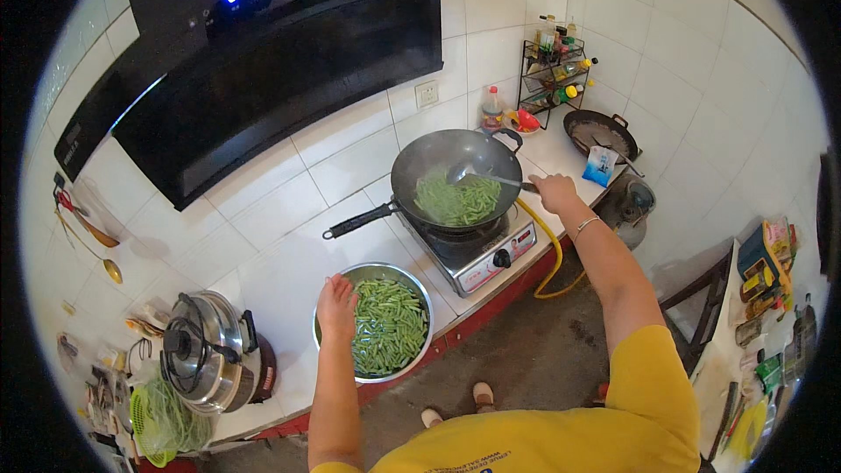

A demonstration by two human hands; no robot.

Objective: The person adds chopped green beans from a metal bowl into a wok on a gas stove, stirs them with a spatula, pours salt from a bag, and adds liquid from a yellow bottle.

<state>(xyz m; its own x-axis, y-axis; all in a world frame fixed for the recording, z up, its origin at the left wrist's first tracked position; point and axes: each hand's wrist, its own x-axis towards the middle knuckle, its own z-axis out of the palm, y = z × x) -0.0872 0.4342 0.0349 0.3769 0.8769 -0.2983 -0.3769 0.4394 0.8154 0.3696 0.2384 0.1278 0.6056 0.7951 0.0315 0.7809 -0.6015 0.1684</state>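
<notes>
The fingers of the right hand (pixel 552 192) are closed around the handle end of a metal ladle (pixel 496 179), whose head rests over chopped green beans (pixel 455 201) in the wok (pixel 427 149). The beans occupy the near part of the wok's floor, leaving its far wall bare; the wok sits on a portable gas stove (pixel 495 264), its long black handle pointing left. The left hand (pixel 335 308) is at the left rim of a round metal bowl (pixel 428 337), near and left of the stove; its fingers lie close to one another, and whether they grip the rim cannot be told. This bowl contains a broad layer of cut beans (pixel 387 324). The right arm reaches obliquely far and left from a yellow sleeve (pixel 653 385), with a bracelet (pixel 588 224) at the wrist; the left forearm extends almost straight toward the far side. Farther out, a lidded steel pot (pixel 229 384) stands at left, a green basket (pixel 144 425) nearer still holds pale green strands (pixel 180 416), and a dark pan (pixel 604 127) lies at far right.
</notes>
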